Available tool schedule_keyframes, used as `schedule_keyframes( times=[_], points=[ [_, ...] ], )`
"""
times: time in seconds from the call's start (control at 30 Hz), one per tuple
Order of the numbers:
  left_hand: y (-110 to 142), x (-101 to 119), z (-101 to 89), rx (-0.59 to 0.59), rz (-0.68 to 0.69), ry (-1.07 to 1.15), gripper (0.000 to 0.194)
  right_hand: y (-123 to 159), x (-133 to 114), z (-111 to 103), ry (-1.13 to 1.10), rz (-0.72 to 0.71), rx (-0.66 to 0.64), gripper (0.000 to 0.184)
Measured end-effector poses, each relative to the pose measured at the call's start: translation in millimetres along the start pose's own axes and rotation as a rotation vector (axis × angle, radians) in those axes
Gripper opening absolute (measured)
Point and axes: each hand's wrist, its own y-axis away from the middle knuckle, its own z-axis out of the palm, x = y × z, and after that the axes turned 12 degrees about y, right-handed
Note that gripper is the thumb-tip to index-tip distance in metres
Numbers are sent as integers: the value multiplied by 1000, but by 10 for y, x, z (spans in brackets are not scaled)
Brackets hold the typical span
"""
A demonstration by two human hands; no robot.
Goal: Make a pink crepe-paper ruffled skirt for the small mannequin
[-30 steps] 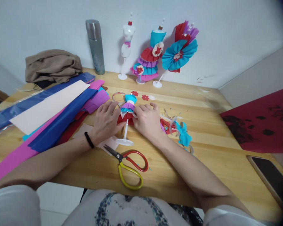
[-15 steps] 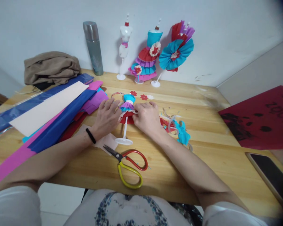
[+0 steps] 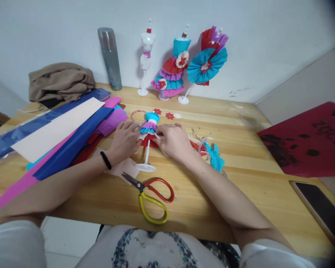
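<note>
A small dress-form mannequin lies tipped back on the table, its round white base [image 3: 145,168] toward me. It wears a crepe paper dress [image 3: 148,126] with a blue top, pale waistband, purple and blue ruffles and a red bottom layer. A thin white strip [image 3: 158,136] runs along the skirt. My left hand [image 3: 125,139] is closed at the skirt's left edge, its fingertips partly hidden. On the other side, my right hand [image 3: 174,140] pinches the white strip between thumb and fingers. Scissors [image 3: 141,186] with one red and one yellow handle lie partly open in front.
Crepe paper sheets [image 3: 58,126] pile up at left beside a brown cloth [image 3: 61,80] and a flask [image 3: 110,59]. Against the wall stand a bare mannequin [image 3: 147,52] and two dressed ones [image 3: 173,67]. Paper scraps [image 3: 214,156] and a phone [image 3: 314,208] lie at right.
Both hands have shifted slightly at the skirt. More of the white strip now shows by my right thumb. The view has moved a little; the scissors stay where they were.
</note>
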Motion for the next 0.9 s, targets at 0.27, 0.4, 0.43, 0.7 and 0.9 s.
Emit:
schedule_keyframes(
  times=[0.27,0.4,0.43,0.7,0.9],
  points=[
    [-1,-78,12,2,-36,110,16,60,260,-370,-242,36,33,18],
    [59,22,-156,45,-62,48,14,59,467,-443,-206,133,44,16],
    [78,75,-211,77,-80,20,15,54,501,-451,-192,154,26,17],
    [58,417,-342,-320,-181,193,32,-13,594,-292,-66,144,-179,16],
    [-56,402,-223,-499,-140,117,43,-91,783,-131,-121,128,-321,22]
  ],
)
